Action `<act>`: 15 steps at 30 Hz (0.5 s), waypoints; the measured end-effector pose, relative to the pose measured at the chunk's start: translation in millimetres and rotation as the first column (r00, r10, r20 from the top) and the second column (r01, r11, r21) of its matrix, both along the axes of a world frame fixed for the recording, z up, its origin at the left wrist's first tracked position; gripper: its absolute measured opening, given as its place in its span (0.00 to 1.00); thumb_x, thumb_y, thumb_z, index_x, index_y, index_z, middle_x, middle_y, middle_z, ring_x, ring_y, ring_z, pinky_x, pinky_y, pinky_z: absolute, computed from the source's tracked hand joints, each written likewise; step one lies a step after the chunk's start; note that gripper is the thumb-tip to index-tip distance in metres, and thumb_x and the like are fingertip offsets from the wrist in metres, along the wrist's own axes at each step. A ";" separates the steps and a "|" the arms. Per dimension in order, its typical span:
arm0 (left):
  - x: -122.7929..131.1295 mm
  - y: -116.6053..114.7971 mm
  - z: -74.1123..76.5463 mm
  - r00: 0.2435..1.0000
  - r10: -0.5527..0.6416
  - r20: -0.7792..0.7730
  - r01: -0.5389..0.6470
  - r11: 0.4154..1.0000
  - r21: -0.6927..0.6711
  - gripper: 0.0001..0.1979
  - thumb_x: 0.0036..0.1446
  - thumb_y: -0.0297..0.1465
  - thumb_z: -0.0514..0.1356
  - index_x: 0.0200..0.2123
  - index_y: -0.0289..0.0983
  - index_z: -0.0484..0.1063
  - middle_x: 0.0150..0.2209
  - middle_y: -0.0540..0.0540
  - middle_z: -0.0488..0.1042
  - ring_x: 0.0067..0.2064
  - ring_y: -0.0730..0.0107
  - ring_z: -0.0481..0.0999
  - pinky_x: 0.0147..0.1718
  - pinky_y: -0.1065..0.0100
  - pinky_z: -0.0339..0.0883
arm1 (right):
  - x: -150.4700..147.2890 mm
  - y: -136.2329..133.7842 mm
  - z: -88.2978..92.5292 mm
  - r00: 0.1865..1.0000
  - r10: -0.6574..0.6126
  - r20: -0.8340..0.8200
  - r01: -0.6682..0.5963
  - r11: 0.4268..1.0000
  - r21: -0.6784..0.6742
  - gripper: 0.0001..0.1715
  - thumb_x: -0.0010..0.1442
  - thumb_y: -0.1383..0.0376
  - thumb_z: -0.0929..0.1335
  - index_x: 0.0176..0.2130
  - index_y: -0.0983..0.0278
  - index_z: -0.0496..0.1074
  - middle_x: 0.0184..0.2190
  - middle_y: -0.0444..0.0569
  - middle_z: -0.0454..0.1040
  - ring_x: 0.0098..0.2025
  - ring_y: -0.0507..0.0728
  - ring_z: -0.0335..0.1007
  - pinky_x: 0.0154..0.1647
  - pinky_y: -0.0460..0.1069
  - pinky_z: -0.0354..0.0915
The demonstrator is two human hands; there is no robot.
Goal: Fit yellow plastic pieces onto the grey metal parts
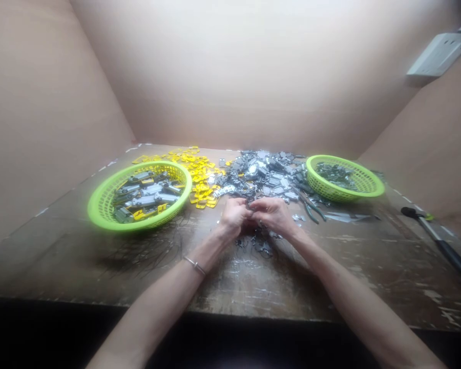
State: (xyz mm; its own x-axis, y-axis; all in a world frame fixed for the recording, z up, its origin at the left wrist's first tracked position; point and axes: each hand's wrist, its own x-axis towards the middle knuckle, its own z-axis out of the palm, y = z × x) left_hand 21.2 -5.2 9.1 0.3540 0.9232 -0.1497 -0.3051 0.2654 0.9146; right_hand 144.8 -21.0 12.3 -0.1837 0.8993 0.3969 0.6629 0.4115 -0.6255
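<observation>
My left hand [233, 215] and my right hand [271, 214] meet fingertip to fingertip at the middle of the worn table. Both are closed in a pinch around something small and dark that their fingers mostly hide. Directly beyond them lies a heap of grey metal pieces [269, 171]. Yellow frame-shaped pieces [202, 174] are spread to its left. Small silvery bits [264, 247] lie on the table just below my hands. Pliers with green handles [311, 209] rest to the right of my right hand.
On the left stands a green basket [94, 212] holding grey and yellow pieces. Another green basket [376, 188] at the right holds small metal bits. A black-handled tool [451, 253] lies at the right edge. Thin wires [153, 251] lie left of my left forearm.
</observation>
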 end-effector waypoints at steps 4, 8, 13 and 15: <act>2.7 0.3 -6.8 0.997 0.075 0.027 -0.076 0.997 0.026 0.09 0.28 0.17 0.51 0.19 0.30 0.64 0.16 0.51 0.65 0.16 0.78 0.63 0.16 0.74 0.58 | -0.4 0.9 1.7 0.999 0.030 0.039 -0.030 1.000 0.002 0.06 0.42 0.67 0.67 0.26 0.66 0.70 0.20 0.43 0.69 0.23 0.48 0.61 0.25 0.42 0.54; 4.0 0.1 -8.5 0.990 0.136 -0.022 -0.135 0.990 0.043 0.11 0.27 0.17 0.50 0.20 0.30 0.65 0.16 0.52 0.65 0.16 0.77 0.63 0.14 0.75 0.56 | 0.4 2.1 2.4 0.996 0.088 0.029 -0.088 0.996 -0.014 0.05 0.41 0.67 0.68 0.24 0.66 0.68 0.20 0.42 0.67 0.23 0.48 0.60 0.24 0.42 0.54; 5.0 -2.1 -6.2 0.988 0.127 -0.092 -0.122 0.990 0.065 0.07 0.28 0.17 0.51 0.17 0.30 0.63 0.13 0.53 0.62 0.14 0.78 0.61 0.12 0.74 0.56 | 0.0 1.6 0.9 0.995 0.079 0.061 -0.075 0.994 -0.075 0.08 0.40 0.64 0.68 0.24 0.66 0.66 0.19 0.41 0.66 0.22 0.47 0.59 0.23 0.42 0.53; 5.3 -2.5 -4.4 0.988 0.123 -0.097 -0.119 0.992 0.050 0.05 0.29 0.18 0.53 0.16 0.31 0.61 0.12 0.53 0.61 0.13 0.77 0.61 0.12 0.73 0.57 | 0.9 1.1 3.0 0.995 0.050 0.087 -0.040 0.993 -0.108 0.10 0.40 0.62 0.68 0.24 0.66 0.66 0.19 0.41 0.66 0.22 0.47 0.59 0.22 0.42 0.53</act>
State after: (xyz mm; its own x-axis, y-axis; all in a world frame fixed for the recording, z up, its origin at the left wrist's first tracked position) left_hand 26.5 -7.7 4.7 0.2245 0.9648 -0.1369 -0.2396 0.1908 0.9519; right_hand 145.8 -19.9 15.3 -0.2555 0.9255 0.2796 0.7003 0.3765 -0.6065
